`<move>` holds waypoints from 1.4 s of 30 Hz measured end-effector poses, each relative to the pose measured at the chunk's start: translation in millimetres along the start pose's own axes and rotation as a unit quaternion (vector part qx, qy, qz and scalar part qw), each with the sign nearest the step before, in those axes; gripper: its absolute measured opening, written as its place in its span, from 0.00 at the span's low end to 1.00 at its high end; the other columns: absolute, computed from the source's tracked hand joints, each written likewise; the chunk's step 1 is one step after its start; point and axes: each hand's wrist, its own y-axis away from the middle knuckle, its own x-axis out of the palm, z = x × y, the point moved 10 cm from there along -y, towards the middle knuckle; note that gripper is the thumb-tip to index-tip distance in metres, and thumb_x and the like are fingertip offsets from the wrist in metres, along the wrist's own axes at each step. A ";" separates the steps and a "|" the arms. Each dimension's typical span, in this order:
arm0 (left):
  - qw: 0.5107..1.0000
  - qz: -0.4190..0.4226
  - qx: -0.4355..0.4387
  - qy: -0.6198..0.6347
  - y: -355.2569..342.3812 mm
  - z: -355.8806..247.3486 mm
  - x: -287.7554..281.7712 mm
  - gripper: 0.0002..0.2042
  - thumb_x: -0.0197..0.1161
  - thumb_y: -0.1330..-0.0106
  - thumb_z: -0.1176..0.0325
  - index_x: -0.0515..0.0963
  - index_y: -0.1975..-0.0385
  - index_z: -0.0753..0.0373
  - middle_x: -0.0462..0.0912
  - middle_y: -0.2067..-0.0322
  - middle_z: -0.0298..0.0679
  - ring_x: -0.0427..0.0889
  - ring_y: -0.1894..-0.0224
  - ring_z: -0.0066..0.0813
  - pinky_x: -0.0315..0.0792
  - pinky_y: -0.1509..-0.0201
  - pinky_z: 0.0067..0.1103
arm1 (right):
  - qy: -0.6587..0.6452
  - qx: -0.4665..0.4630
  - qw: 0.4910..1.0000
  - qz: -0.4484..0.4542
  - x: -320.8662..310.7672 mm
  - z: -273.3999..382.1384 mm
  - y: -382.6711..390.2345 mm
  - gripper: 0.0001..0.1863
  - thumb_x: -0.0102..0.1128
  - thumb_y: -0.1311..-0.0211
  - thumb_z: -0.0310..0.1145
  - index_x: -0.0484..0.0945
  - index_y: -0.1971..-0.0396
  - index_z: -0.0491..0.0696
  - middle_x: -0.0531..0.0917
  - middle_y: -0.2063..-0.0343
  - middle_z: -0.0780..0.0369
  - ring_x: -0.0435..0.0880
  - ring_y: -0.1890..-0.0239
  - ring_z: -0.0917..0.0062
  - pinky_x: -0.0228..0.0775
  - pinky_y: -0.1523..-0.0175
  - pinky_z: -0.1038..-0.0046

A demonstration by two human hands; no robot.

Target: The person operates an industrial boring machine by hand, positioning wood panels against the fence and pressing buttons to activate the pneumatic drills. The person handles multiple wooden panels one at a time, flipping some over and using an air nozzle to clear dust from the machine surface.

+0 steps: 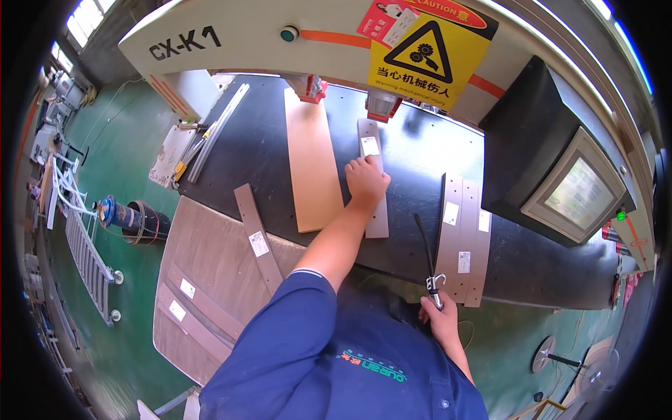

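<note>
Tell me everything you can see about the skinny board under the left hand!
The skinny board is grey-brown and straight, and looks like coated wood. A white label sits toward its far end. It lies flat on the black table, running from near to far. The left hand touches it, hiding part of its middle.

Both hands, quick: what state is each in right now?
Left hand: on the narrow labelled strip; grip cannot be told.
Right hand: closed around the air gun.
</note>
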 end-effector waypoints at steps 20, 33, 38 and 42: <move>0.986 0.052 -0.080 -0.134 -60.5 99.4 -1.4 0.37 0.56 0.42 0.38 0.67 0.39 0.59 0.60 0.37 0.57 0.55 0.33 0.56 0.46 0.31 0.48 | -0.059 0.049 0.996 -0.047 7.0 -15.4 1.8 0.09 0.61 0.39 0.32 0.73 0.72 0.43 0.77 0.83 0.65 0.75 0.83 0.84 0.65 0.77 0.82; 0.957 0.112 0.248 0.097 -9.5 -55.9 39.1 0.25 0.62 0.45 0.64 0.72 0.43 0.53 0.68 0.39 0.46 0.68 0.42 0.40 0.56 0.35 0.37 | -0.014 0.050 0.998 -0.022 27.3 3.5 -6.0 0.09 0.60 0.38 0.32 0.72 0.73 0.44 0.77 0.83 0.64 0.76 0.82 0.82 0.67 0.75 0.80; 0.931 0.108 0.343 0.064 -26.6 -82.8 35.3 0.14 0.58 0.45 0.70 0.79 0.57 0.54 0.76 0.50 0.39 0.70 0.43 0.37 0.59 0.37 0.36 | -0.028 0.053 0.997 -0.046 19.2 -9.9 1.8 0.09 0.61 0.38 0.31 0.72 0.72 0.43 0.78 0.83 0.64 0.76 0.82 0.82 0.67 0.74 0.80; 0.954 0.009 0.290 0.074 -50.0 -48.0 36.1 0.11 0.53 0.41 0.72 0.79 0.61 0.56 0.78 0.53 0.36 0.75 0.51 0.35 0.65 0.43 0.29 | -0.052 0.072 0.994 -0.064 13.8 -15.5 7.2 0.09 0.61 0.38 0.32 0.73 0.71 0.42 0.78 0.82 0.64 0.76 0.82 0.82 0.68 0.75 0.80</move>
